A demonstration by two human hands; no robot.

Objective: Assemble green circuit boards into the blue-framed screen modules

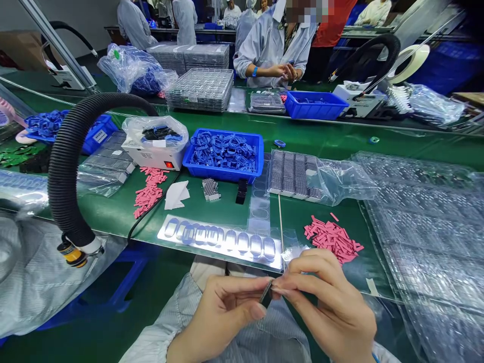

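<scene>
My left hand point(223, 317) and my right hand point(325, 302) meet low in the view, pinching a small dark flat part point(266, 295) between thumbs and fingertips. Its exact shape is mostly hidden by my fingers. Just beyond my hands lies a transparent film strip with oval pads point(227, 242). A pile of pink strips point(333, 238) sits close to my right hand, with a thin wooden stick point(280, 222) standing left of it. A small black stack point(241, 191) and a striped stack point(210, 189) lie farther ahead.
A green workbench point(212, 214) holds a blue tray of blue parts point(223, 156), a bagged stack of parts point(298, 174), and more pink strips point(149, 191). A black corrugated hose point(64, 171) arches at left. Plastic trays point(427, 232) spread at right. A co-worker's hands point(283, 73) work across the bench.
</scene>
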